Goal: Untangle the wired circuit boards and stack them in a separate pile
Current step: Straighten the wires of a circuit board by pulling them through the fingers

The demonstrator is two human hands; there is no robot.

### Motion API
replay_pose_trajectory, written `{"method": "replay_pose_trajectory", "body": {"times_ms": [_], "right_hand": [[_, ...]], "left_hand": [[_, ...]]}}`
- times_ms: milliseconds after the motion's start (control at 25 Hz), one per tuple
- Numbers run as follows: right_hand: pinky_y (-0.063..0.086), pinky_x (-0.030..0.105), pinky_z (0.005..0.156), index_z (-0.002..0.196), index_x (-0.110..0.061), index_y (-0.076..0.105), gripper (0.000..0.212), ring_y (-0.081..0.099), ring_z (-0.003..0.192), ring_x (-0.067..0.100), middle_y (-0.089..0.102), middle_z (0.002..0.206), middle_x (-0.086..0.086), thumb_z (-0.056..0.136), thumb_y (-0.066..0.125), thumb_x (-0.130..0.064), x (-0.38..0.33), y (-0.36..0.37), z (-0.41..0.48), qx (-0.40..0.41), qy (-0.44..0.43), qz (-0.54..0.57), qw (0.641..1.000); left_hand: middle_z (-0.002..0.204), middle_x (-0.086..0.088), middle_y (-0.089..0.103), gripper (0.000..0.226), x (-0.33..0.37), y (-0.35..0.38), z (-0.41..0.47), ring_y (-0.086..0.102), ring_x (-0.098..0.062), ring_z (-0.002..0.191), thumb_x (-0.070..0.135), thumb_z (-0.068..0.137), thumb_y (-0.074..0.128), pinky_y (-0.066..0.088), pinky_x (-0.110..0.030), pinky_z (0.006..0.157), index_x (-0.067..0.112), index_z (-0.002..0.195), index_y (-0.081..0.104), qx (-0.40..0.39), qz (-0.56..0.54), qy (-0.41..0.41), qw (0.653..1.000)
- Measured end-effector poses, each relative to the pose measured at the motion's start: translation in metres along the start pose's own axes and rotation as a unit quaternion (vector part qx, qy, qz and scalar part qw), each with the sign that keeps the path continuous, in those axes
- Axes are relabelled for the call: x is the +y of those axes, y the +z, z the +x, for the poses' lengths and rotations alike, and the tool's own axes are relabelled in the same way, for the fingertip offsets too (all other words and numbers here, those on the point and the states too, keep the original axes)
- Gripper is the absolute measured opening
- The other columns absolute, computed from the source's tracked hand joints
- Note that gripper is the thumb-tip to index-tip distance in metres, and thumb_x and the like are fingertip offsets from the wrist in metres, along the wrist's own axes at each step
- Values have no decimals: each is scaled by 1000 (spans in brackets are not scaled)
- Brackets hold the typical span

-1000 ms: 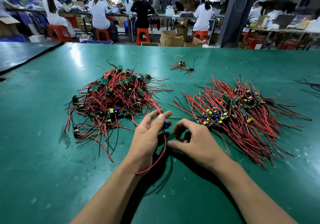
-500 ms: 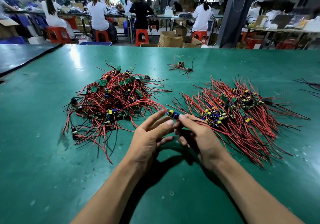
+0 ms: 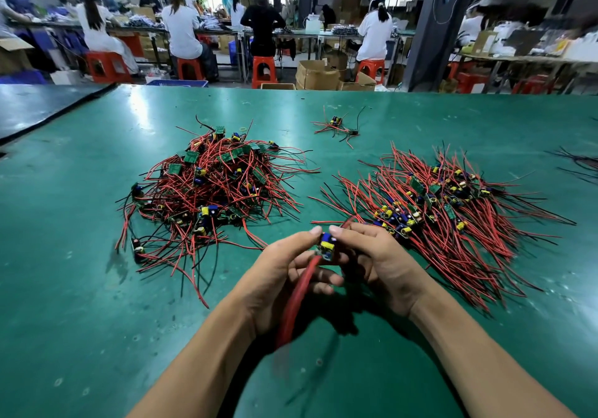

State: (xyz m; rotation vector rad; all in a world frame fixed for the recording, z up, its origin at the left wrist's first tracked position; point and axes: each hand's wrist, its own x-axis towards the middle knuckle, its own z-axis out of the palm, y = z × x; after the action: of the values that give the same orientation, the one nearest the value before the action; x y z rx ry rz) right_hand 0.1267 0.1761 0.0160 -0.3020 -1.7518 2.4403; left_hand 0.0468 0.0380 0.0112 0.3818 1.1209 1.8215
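Fingertips (image 3: pixel 316 231) of the left hand (image 3: pixel 278 275) and right hand (image 3: pixel 385 265) pinch one circuit board (image 3: pixel 326 246), its red wires (image 3: pixel 299 297) trailing toward the person; the sorted pile (image 3: pixel 453 213) lies just right, nearer the right hand.

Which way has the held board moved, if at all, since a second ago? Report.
Yes. The board has drawn right and nearer the person, away from the tangled pile, its wires pulled clear.

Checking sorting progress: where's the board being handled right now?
Head view, centre: the circuit board is pinched by the left hand and right hand, nearer than the tangled pile at left and neat pile at right.
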Motion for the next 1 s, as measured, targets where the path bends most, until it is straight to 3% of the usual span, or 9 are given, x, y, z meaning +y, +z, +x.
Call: {"method": "replay_pose_trajectory", "body": {"times_ms": [120,360,560,680,800,920,1000], "right_hand": [[44,21,42,77,-15,62,15,51,48,11,56,64,2,78,74,-24,1,1,1,27,-12,-1,1000],[51,27,57,99,-12,76,28,56,66,19,66,83,11,76,73,-26,5,0,2,31,-10,-47,998],[44,27,59,97,-14,77,24,51,65,20,65,76,7,77,72,-27,6,-2,2,9,7,-57,998],[48,24,48,93,-12,77,18,50,50,14,57,63,4,79,72,-21,5,0,2,-6,25,19,999],[45,20,42,87,-12,77,15,48,43,10,56,60,2,77,74,-23,7,2,5,21,28,24,999],[31,15,35,81,-10,73,17,36,38,5,51,53,-3,76,73,-27,9,1,8,56,9,4,998],[23,15,35,76,-8,69,20,29,37,3,42,51,-4,75,73,-28,9,-1,10,90,1,7,996]], "left_hand": [[88,-17,73,28,-1,0,0,69,-21,61,25,74,70,55,-25,51,9,96,72,14,-1,14,1000],[85,-16,73,19,-3,-1,-1,70,-24,63,17,70,66,59,-28,59,5,82,75,25,-6,-9,1000],[75,-15,68,28,-2,2,-1,68,-25,60,22,73,67,57,-29,53,9,97,72,42,7,-17,999],[80,-17,70,29,-3,2,-1,69,-23,62,22,72,70,56,-28,53,6,96,72,45,11,-12,999],[76,-17,68,23,-6,2,0,65,-24,57,11,71,70,55,-28,50,8,93,71,50,5,6,999],[64,-15,63,7,-8,5,4,57,-22,46,4,82,61,49,-25,43,9,80,65,76,47,22,996],[59,-12,60,15,-9,6,6,53,-19,42,6,84,60,45,-22,41,11,70,62,88,83,27,992]]}}
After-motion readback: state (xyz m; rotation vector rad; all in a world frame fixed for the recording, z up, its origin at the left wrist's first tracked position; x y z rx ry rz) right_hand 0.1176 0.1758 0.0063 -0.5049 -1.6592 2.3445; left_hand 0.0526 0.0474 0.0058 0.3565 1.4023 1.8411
